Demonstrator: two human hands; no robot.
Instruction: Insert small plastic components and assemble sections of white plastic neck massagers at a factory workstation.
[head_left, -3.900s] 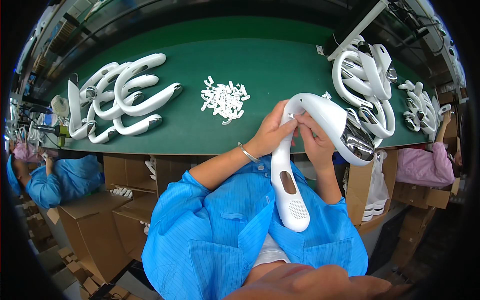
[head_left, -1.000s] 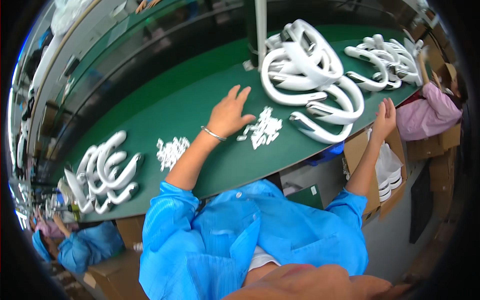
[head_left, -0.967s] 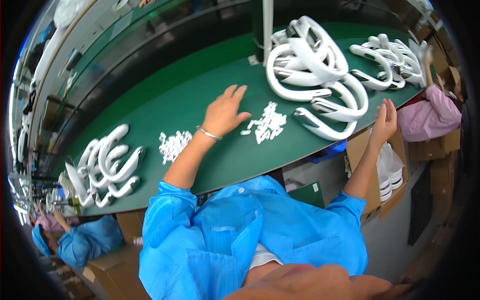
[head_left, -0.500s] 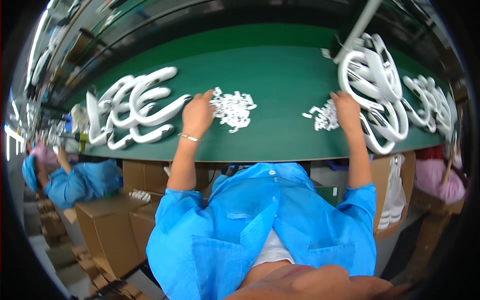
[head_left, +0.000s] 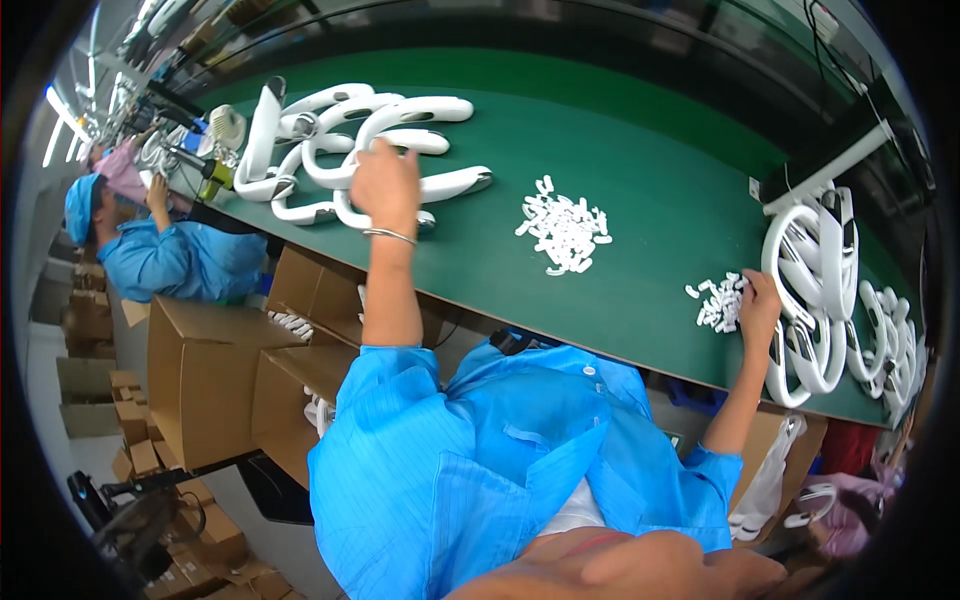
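Observation:
My left hand (head_left: 385,188) is over the left group of white, U-shaped curved plastic parts (head_left: 448,186). Its fingers are curled down on one of them, and my palm hides part of it. At the right edge of a small heap of little white plastic pieces (head_left: 720,304) is my right hand (head_left: 760,305). Its fingertips are drawn together against the heap, and whatever is between them is hidden. A larger pile of the same little pieces (head_left: 566,232) lies on the green table between my hands.
More curved white parts (head_left: 838,255) are stacked right of my right hand, beside a pale post (head_left: 830,168). The green tabletop (head_left: 640,300) ends in front of my body. Open cardboard boxes (head_left: 215,370) stand below at left. A co-worker in blue (head_left: 185,255) sits at far left.
My left hand has left the larger pile of little pieces and moved left onto the curved parts. My right hand stays at the small heap. The whole view has turned.

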